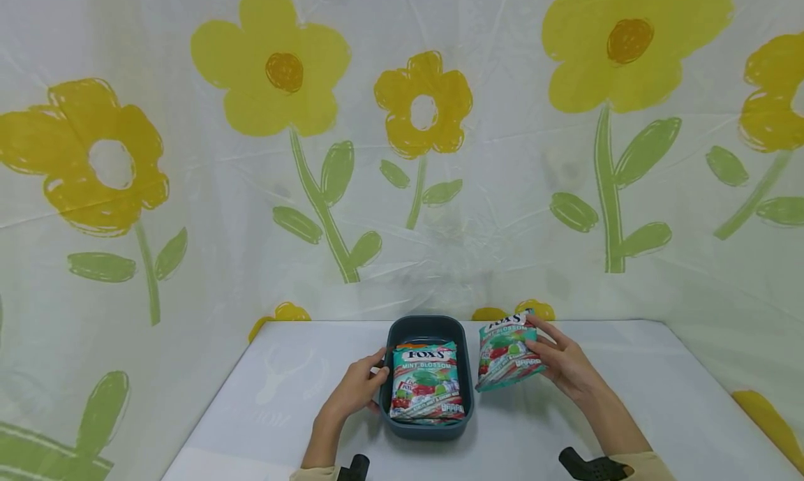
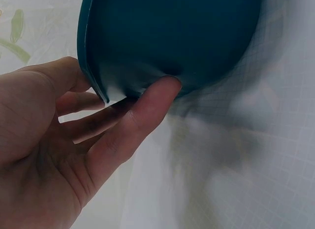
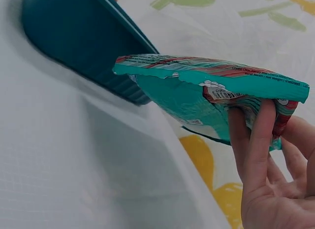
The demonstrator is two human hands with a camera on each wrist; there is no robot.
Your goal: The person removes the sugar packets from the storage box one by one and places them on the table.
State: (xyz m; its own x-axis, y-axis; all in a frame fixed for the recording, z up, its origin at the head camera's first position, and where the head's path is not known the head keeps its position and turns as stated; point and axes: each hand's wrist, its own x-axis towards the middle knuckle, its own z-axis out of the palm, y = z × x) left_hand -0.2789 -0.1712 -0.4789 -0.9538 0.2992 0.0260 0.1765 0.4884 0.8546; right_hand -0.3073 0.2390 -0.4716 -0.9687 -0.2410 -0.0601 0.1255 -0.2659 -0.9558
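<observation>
Candy bag (image 1: 507,355) raised above worktop (image 1: 270,397), just right of tub (image 1: 430,432). Right hand (image 1: 568,369): grip pinched on bag's right edge. Left hand (image 1: 356,385): grip curled on tub's left rim. Bag probably light, soft, slippery; pinch filled side.

Partly buried, partly cropped

In the bin (image 1: 429,432), the uppermost bag (image 1: 427,387) covers most of an orange item (image 1: 411,345) at its far edge, and the number of packs beneath cannot be told. From the head view, the held bag (image 1: 507,354) hides some fingers of the right hand (image 1: 570,369), and its finest print is too small to read. Both wrist views crop the bin and hide its contents.
</observation>
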